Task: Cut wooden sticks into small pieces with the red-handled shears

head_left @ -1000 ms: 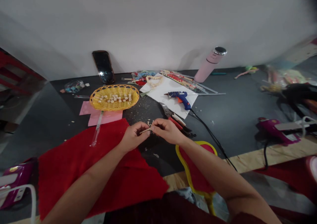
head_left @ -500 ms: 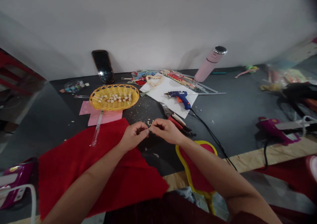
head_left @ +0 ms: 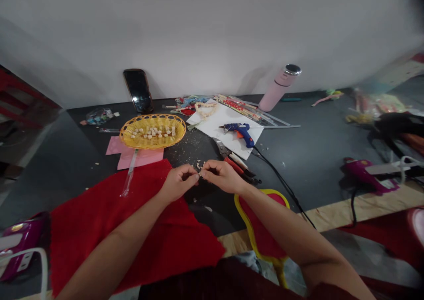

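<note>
My left hand (head_left: 179, 183) and my right hand (head_left: 221, 175) meet fingertip to fingertip above the dark table, pinching a small thin stick (head_left: 198, 175) between them; most of it is hidden by the fingers. Below my left hand lies a red cloth (head_left: 109, 220). Red-handled pliers (head_left: 236, 163) lie just right of my right hand. A yellow woven basket (head_left: 153, 131) holding several small pale pieces stands farther back on the left.
A blue glue gun (head_left: 241, 131) rests on white paper (head_left: 222, 119), its black cord running to the right. A phone (head_left: 138, 90) leans on the wall, a pink bottle (head_left: 279, 87) lies tilted. Pink paper (head_left: 134, 155), a yellow-rimmed red paddle (head_left: 261, 229) and purple tools (head_left: 367, 172) surround the work area.
The stick visible between my fingers a second ago is now almost hidden as my fingertips have closed together. My hands have barely shifted.
</note>
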`<move>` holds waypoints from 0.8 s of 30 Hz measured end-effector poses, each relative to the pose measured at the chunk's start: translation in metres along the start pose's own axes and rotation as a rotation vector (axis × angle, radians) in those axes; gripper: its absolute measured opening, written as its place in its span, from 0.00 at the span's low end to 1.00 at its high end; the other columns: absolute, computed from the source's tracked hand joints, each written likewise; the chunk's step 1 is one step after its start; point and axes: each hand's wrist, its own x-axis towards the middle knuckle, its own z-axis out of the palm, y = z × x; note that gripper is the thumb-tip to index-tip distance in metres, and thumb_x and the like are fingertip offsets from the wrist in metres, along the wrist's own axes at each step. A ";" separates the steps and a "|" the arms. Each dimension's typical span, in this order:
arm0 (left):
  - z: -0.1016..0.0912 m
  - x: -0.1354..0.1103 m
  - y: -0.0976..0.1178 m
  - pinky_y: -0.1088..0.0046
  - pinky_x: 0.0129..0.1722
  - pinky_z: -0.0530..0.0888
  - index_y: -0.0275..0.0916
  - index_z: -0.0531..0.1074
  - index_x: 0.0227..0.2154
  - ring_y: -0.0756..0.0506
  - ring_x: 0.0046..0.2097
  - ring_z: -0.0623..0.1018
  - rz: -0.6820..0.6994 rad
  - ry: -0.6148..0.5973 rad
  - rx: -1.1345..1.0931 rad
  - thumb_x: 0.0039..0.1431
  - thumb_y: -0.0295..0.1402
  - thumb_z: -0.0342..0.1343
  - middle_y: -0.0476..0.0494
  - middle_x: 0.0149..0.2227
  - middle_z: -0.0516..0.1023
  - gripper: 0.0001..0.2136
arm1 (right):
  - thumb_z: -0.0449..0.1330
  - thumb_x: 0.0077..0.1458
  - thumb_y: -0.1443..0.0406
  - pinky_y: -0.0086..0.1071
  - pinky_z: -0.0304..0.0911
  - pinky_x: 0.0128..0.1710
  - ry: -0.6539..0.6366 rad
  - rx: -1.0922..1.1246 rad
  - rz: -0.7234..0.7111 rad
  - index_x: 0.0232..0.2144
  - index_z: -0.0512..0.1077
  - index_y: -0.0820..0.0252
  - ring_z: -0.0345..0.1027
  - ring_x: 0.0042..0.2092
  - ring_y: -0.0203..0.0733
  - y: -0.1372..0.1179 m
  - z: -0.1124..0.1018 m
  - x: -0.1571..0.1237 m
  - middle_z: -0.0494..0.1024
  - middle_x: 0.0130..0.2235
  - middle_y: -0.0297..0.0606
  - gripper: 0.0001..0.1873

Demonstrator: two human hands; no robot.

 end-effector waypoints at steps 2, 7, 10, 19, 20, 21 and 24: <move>0.000 0.000 0.001 0.79 0.25 0.63 0.36 0.70 0.24 0.53 0.25 0.68 0.000 0.004 -0.010 0.54 0.35 0.54 0.50 0.23 0.73 0.08 | 0.53 0.58 0.58 0.25 0.55 0.27 0.000 -0.026 -0.016 0.29 0.68 0.61 0.58 0.28 0.32 -0.001 -0.001 0.000 0.66 0.26 0.30 0.13; 0.000 0.000 0.004 0.79 0.21 0.60 0.36 0.68 0.23 0.54 0.21 0.64 -0.056 0.029 -0.129 0.54 0.36 0.54 0.50 0.22 0.73 0.09 | 0.51 0.60 0.62 0.28 0.58 0.33 0.050 -0.306 -0.136 0.32 0.69 0.60 0.64 0.32 0.35 0.000 -0.008 0.002 0.71 0.30 0.34 0.10; -0.001 0.001 0.005 0.79 0.20 0.59 0.36 0.68 0.23 0.55 0.19 0.63 -0.093 0.043 -0.213 0.53 0.36 0.55 0.50 0.22 0.74 0.09 | 0.51 0.59 0.66 0.30 0.59 0.37 0.079 -0.519 -0.220 0.33 0.70 0.60 0.66 0.35 0.38 0.001 -0.010 0.004 0.74 0.33 0.38 0.08; -0.001 0.002 0.006 0.80 0.19 0.59 0.36 0.68 0.24 0.56 0.19 0.63 -0.091 0.059 -0.244 0.53 0.36 0.56 0.51 0.22 0.74 0.08 | 0.49 0.61 0.66 0.30 0.61 0.40 0.072 -0.655 -0.287 0.41 0.69 0.60 0.68 0.40 0.39 0.004 -0.002 0.003 0.73 0.38 0.42 0.10; -0.001 0.002 0.005 0.80 0.19 0.59 0.36 0.68 0.25 0.56 0.19 0.63 -0.090 0.063 -0.251 0.52 0.36 0.56 0.51 0.22 0.74 0.08 | 0.49 0.61 0.66 0.30 0.61 0.40 0.082 -0.654 -0.285 0.41 0.69 0.60 0.67 0.40 0.39 0.003 -0.003 0.003 0.73 0.39 0.42 0.11; 0.000 0.002 0.004 0.80 0.19 0.59 0.36 0.68 0.25 0.56 0.19 0.63 -0.090 0.067 -0.258 0.52 0.36 0.56 0.51 0.21 0.74 0.08 | 0.49 0.61 0.66 0.31 0.61 0.41 0.099 -0.653 -0.282 0.42 0.69 0.60 0.67 0.41 0.39 0.002 -0.006 0.004 0.73 0.40 0.42 0.11; 0.000 0.003 0.001 0.80 0.19 0.58 0.36 0.68 0.26 0.56 0.19 0.63 -0.077 0.078 -0.286 0.52 0.37 0.57 0.51 0.21 0.74 0.09 | 0.49 0.61 0.66 0.32 0.61 0.44 0.182 -0.676 -0.256 0.43 0.69 0.58 0.66 0.43 0.40 -0.003 -0.020 0.003 0.72 0.42 0.42 0.11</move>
